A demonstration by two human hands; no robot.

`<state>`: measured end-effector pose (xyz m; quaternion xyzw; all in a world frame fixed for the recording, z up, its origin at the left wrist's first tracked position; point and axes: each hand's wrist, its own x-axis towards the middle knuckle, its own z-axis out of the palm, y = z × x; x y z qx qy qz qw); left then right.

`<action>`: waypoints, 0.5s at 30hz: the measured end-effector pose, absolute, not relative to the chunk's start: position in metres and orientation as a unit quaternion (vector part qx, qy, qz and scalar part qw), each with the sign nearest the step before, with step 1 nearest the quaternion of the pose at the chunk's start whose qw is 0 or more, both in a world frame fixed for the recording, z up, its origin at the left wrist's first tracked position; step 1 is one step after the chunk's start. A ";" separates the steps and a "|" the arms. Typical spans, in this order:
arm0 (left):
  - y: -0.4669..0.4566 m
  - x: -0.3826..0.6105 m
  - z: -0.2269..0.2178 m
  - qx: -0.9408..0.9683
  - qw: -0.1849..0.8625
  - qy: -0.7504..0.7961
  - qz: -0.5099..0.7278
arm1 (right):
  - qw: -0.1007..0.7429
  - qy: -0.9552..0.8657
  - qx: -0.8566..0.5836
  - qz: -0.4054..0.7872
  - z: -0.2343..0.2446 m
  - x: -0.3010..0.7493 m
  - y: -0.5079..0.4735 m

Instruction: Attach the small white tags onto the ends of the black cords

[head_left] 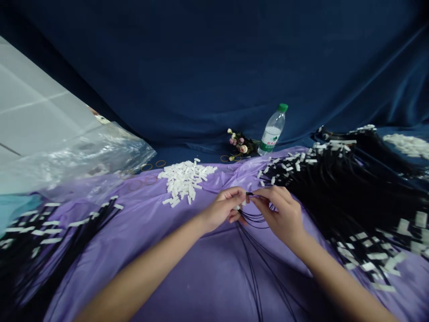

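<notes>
Both hands meet at the middle of a purple sheet. My left hand is closed, pinching a small white clip and the ends of several thin black cords that trail toward me. My right hand is closed too, its fingertips pinching a black cord end right beside the left fingertips. A heap of small white plastic clips lies just left of the hands.
A big pile of black cords with white tags fills the right side. More tagged cords lie at the left. A clear plastic bag, a water bottle, a small flower bunch and rubber bands sit behind, under a blue cloth backdrop.
</notes>
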<state>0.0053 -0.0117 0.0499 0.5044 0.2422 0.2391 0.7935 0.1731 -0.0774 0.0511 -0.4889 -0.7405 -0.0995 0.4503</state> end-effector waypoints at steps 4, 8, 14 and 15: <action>-0.015 0.006 0.095 0.540 0.766 0.220 0.271 | 0.490 -0.736 -0.451 -0.120 0.095 0.174 -0.073; -0.015 0.000 0.141 0.588 0.722 0.194 0.308 | 0.518 -0.745 -0.392 -0.149 0.143 0.169 -0.069; -0.018 -0.016 0.186 0.636 0.658 0.182 0.361 | 0.521 -0.763 -0.357 -0.136 0.195 0.154 -0.069; -0.018 -0.019 0.190 0.640 0.650 0.185 0.366 | 0.520 -0.766 -0.355 -0.132 0.200 0.152 -0.069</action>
